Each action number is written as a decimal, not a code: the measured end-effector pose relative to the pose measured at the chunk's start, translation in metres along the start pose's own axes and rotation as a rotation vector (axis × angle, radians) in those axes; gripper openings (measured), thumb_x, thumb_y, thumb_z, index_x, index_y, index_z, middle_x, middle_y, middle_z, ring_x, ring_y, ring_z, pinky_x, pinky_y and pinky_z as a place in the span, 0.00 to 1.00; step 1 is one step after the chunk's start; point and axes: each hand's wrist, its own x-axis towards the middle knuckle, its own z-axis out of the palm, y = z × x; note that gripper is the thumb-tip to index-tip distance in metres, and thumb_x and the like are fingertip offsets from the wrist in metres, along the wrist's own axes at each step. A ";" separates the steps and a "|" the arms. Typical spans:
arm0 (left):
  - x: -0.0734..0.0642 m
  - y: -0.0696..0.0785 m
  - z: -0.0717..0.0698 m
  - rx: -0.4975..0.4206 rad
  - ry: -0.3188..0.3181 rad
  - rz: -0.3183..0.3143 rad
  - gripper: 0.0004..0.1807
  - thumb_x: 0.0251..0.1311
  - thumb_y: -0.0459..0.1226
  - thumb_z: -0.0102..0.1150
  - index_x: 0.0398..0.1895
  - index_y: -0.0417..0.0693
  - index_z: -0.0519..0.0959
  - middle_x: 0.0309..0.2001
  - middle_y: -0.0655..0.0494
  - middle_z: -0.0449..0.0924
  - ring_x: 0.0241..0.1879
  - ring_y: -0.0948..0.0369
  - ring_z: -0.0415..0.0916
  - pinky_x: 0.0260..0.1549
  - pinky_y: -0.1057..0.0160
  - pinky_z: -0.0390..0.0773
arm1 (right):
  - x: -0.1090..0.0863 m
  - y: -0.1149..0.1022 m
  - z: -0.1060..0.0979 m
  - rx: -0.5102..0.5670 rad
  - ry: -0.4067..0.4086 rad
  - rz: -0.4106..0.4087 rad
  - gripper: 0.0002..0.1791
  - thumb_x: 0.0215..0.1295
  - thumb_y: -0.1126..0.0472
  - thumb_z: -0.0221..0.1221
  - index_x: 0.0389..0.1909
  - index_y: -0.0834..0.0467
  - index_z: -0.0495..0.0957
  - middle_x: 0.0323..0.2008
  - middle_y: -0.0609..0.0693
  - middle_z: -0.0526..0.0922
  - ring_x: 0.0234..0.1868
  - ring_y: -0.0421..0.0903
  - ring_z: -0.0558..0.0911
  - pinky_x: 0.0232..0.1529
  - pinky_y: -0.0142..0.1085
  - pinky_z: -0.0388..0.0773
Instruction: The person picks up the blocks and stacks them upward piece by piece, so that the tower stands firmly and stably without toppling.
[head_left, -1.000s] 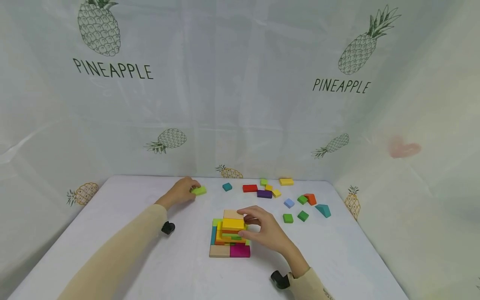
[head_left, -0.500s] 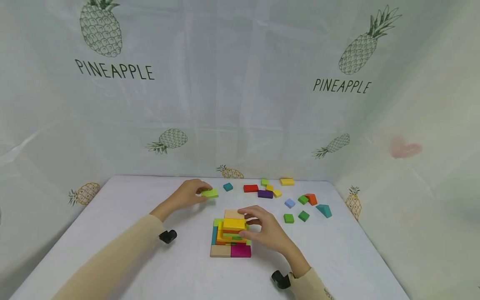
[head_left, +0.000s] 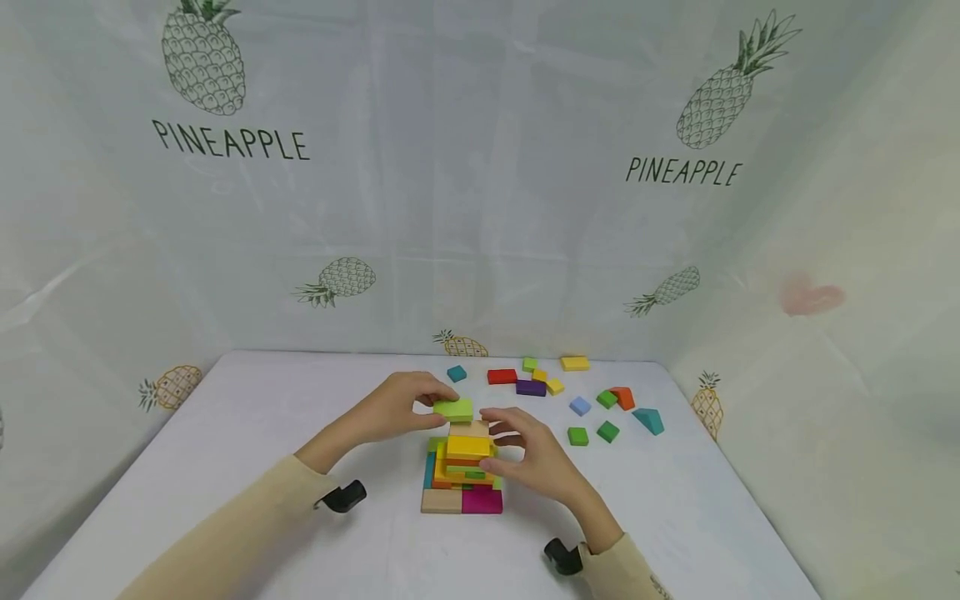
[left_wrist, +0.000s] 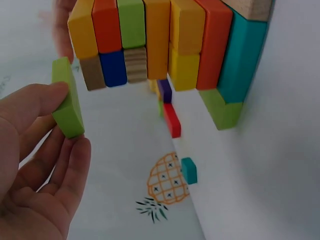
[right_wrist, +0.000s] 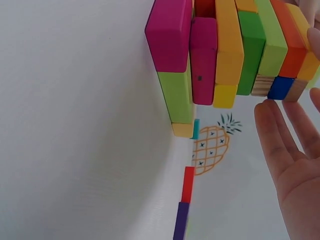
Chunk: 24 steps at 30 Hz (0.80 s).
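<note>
My left hand [head_left: 397,410] pinches a light green block [head_left: 454,409] between thumb and fingers, just above and behind the top of a layered tower of coloured wooden blocks [head_left: 468,448]. The left wrist view shows this green block [left_wrist: 69,100] held on edge beside the tower's uppermost yellow layer [left_wrist: 82,30]. At the tower's right side is my right hand [head_left: 536,454], thumb towards the front and fingers towards the back. In the right wrist view its extended fingers [right_wrist: 272,127] lie close to the small blue block [right_wrist: 281,88]; whether they touch is hard to tell.
Behind the tower lie a teal block [head_left: 456,373], a red block [head_left: 502,377] and a purple block [head_left: 531,388]. Further right are several green blocks [head_left: 577,437], an orange piece [head_left: 622,397] and a teal triangle [head_left: 648,421]. A pineapple-printed curtain [head_left: 480,208] rises behind the table.
My left hand has carried the light green block from the table's back left, rightward and nearer, to the tower top. The right hand has hardly moved.
</note>
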 end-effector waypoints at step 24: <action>0.001 0.012 0.025 -0.030 0.015 -0.012 0.19 0.67 0.46 0.73 0.60 0.56 0.86 0.52 0.68 0.85 0.49 0.65 0.81 0.55 0.63 0.84 | -0.001 -0.003 -0.003 0.005 0.023 -0.024 0.31 0.64 0.55 0.76 0.67 0.45 0.78 0.62 0.42 0.80 0.60 0.53 0.84 0.60 0.51 0.84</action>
